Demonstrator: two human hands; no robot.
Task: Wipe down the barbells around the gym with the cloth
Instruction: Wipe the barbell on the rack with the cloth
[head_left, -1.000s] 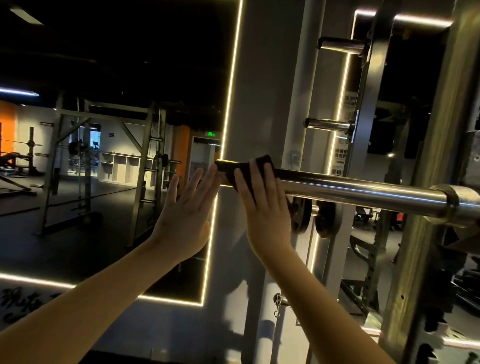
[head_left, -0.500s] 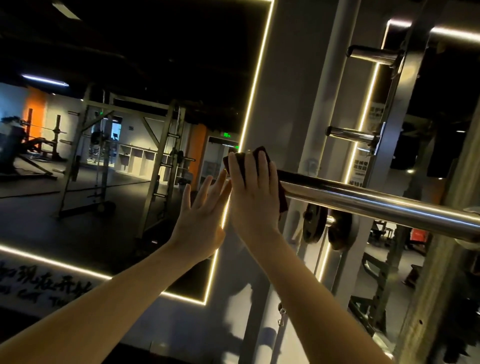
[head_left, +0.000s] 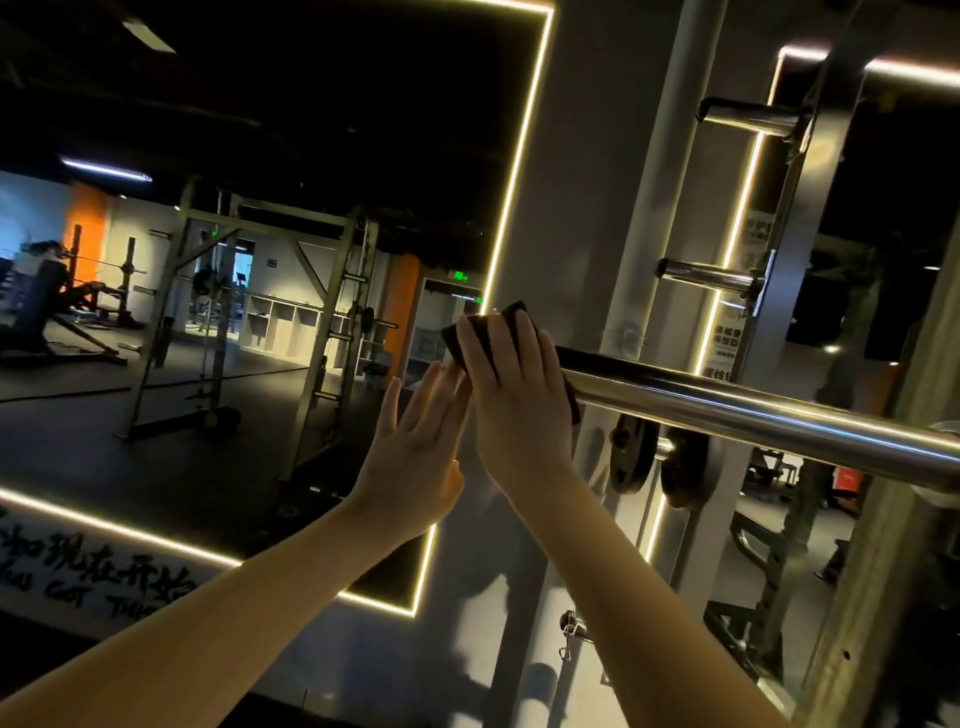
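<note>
Though half out of view, wall lettering (head_left: 98, 569) "现在开始"; right fingers (head_left: 501, 344) flat on cloth (head_left: 519, 310) over barbell (head_left: 727, 410), left fingers (head_left: 434, 396) released.

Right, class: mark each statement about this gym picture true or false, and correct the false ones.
1. The right hand presses a dark cloth on the barbell. True.
2. The left hand grips the cloth. False: it is open, fingers straight, holding nothing.
3. Two shiny pegs stick out above the barbell. True.
4. Weight plates sit on the barbell. False: they hang behind it, lower down.
</note>
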